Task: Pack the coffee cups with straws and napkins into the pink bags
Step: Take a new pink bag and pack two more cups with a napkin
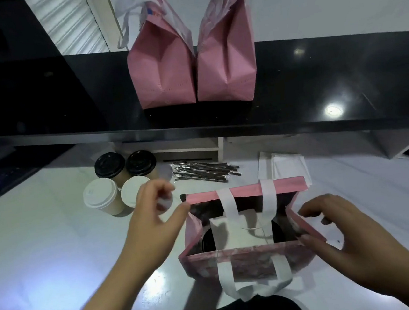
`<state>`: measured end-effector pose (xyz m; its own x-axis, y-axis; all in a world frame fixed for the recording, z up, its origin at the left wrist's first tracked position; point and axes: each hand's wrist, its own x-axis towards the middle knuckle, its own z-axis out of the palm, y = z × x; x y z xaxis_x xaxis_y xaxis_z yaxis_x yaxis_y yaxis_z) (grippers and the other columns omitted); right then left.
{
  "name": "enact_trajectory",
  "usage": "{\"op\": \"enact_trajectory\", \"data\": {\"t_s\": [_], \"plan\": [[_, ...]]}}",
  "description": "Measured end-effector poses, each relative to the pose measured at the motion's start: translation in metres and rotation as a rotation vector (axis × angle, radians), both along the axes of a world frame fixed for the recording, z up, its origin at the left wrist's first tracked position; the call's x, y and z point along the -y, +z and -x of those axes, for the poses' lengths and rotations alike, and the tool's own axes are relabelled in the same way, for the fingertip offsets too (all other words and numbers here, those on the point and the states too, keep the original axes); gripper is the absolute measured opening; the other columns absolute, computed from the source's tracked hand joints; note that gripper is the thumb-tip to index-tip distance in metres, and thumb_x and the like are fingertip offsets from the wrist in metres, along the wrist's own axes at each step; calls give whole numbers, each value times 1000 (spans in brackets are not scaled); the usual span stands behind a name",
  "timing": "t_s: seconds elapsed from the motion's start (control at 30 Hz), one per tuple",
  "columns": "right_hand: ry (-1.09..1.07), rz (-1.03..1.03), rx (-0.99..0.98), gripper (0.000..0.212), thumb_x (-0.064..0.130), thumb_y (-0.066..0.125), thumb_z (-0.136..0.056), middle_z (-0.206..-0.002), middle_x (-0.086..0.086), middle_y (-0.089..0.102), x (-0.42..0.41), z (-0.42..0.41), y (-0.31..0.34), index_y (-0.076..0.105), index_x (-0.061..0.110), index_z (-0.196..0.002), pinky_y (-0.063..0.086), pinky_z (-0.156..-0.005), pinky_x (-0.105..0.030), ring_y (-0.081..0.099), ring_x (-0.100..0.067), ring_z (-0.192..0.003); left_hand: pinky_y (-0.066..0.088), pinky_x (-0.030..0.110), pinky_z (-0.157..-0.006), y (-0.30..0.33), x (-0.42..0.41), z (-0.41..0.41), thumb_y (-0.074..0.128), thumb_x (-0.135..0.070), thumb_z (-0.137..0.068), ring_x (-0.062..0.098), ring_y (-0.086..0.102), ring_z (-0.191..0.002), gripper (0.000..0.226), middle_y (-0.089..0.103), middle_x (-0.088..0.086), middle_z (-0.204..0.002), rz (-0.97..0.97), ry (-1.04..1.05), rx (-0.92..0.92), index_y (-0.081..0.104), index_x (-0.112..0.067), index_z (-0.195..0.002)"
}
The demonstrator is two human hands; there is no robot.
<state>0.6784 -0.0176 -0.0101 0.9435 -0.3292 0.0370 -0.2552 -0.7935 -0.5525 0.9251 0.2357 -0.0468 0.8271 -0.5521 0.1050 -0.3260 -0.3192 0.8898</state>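
Note:
An open pink bag [244, 256] with white handles stands on the white counter in front of me. Inside it lie a white napkin [237, 234] and dark cup lids. My right hand [343, 236] grips the bag's right side panel. My left hand [154, 218] hovers just left of the bag's rim, fingers apart, holding nothing I can make out. Two black-lidded cups [110, 164] and two white-lidded cups [100, 194] stand to the left. Wrapped black straws [204, 171] lie behind the bag, and white napkins [285, 169] lie to its right.
Two closed pink bags [161, 68] [226, 59] stand side by side on a raised black ledge [316, 80] behind the counter. A small white shelf unit [198, 151] sits under the ledge. Dark items lie at the far left.

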Motion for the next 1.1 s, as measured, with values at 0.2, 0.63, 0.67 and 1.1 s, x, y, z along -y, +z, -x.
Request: {"op": "enact_trajectory", "data": {"t_s": [0.2,0.63,0.67,1.1], "plan": [[-69,-417,-78,57,47,65,-81,-140,17,55,9,19,-35,51,44,-136,50,-91,-28,61,-12,-114,47,33,-104,-24,-48,27,76,-43,-85,12,53,-137,64,59,-15,-145,-169,-343,-254,52,-42,-143],[-97,-722,55,32,6,64,-96,-120,9,73,7,-15,-61,77,31,-111,54,-87,-21,69,-11,-110,59,26,-85,-37,-16,31,65,7,-94,23,74,-104,44,78,4,-113,22,-220,-490,78,-32,-109],[-111,-742,62,27,11,65,-97,-116,8,75,7,-17,-62,79,31,-108,54,-84,-17,71,-11,-106,60,27,-83,-39,-15,30,66,10,-93,27,74,-101,43,78,6,-111,52,-193,-514,76,-30,-106],[-113,-362,-7,69,39,81,-82,-114,27,44,38,-32,-60,43,57,-137,54,-76,-21,55,-1,-101,55,26,-90,-31,-6,-13,82,-33,-73,14,61,-106,79,53,-20,-124,-266,-310,-184,45,-57,-139]]}}
